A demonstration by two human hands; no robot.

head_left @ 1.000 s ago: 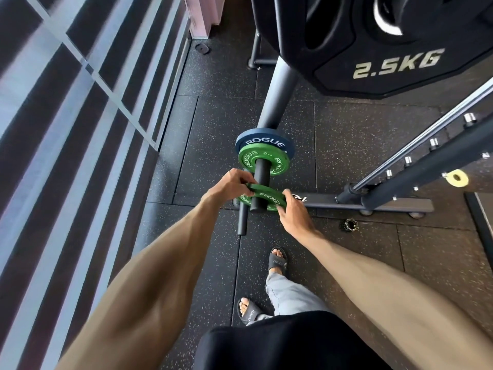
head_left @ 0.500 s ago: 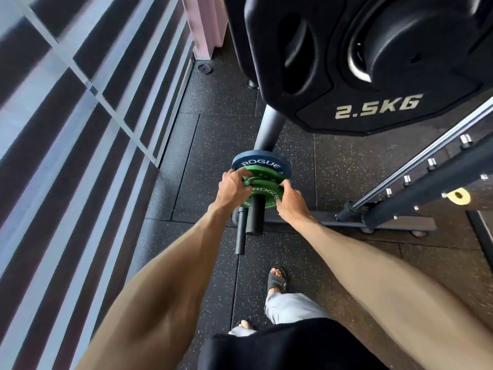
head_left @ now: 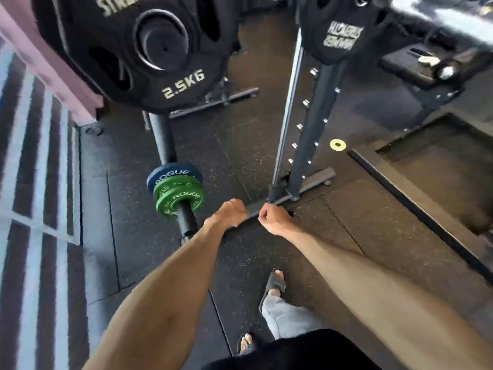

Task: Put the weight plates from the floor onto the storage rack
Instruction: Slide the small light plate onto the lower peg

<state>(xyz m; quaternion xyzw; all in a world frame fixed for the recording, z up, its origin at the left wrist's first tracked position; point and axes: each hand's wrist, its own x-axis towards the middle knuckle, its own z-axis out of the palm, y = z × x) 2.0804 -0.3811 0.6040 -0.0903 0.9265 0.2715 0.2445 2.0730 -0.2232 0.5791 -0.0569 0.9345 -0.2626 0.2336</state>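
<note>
Blue plate (head_left: 170, 174) and two green plates (head_left: 179, 201) sit stacked on the rack peg (head_left: 187, 221), its near end bare. Left hand (head_left: 229, 212) is just right of it, fingers curled, holding nothing. Right hand (head_left: 272, 219) is alongside, fisted and empty, not touching. Small yellow ring (head_left: 337, 144) is further right.

Counted three small plates on one low storage peg (head_left: 187, 219): two green plates (head_left: 167, 205) and one blue plate (head_left: 170, 172) behind them. Two big black plates showed higher on the rack, one marked 2.5KG (head_left: 149, 84) and one at upper right (head_left: 341, 36); any others behind them could not be counted. One yellow disc (head_left: 337, 144) lay on the floor, plus two hands, left (head_left: 229, 212) and right (head_left: 275, 219), and two sandalled feet (head_left: 276, 282).
</note>
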